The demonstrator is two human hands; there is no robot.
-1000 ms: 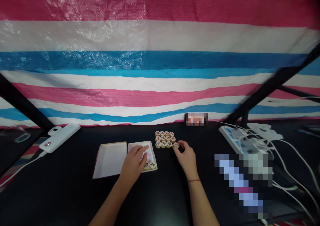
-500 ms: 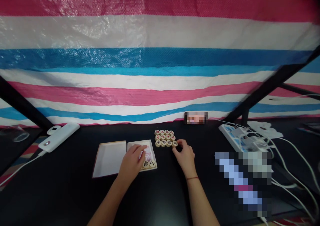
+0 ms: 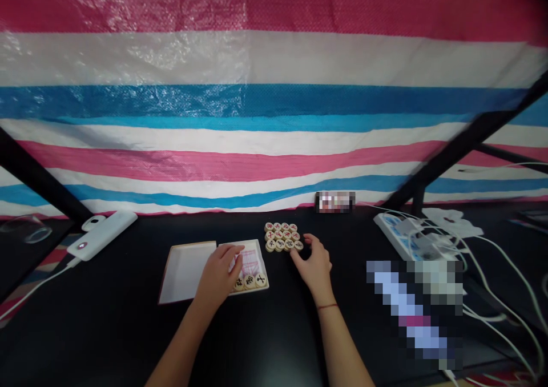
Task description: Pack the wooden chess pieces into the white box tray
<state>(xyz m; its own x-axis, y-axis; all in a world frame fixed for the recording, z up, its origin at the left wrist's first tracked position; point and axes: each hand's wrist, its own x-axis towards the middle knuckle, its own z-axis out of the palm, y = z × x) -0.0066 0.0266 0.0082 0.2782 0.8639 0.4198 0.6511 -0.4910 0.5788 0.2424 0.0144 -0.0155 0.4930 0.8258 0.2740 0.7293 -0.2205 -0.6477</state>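
Note:
An open white box [image 3: 252, 256] lies on the black table, its empty lid [image 3: 186, 270] beside it on the left. Three round wooden chess pieces [image 3: 250, 282] sit along the box's near edge. My left hand [image 3: 218, 275] rests curled on the box's left part, beside those pieces; nothing shows in its grip. Several more pieces form a tidy block [image 3: 282, 237] just beyond the box. My right hand [image 3: 314, 261] is at the block's right corner, fingertips pinching or touching the nearest piece [image 3: 298, 245].
A white power bank [image 3: 103, 234] with a cable lies at the left. A white power strip [image 3: 406, 236] with tangled white cables fills the right side. A striped plastic sheet hangs behind the table [image 3: 107, 330]. A clear glass [image 3: 25, 229] sits at far left.
My left hand has slid left and back off the box's middle, uncovering a third piece. My right hand stays at the block's right corner, shifted slightly left.

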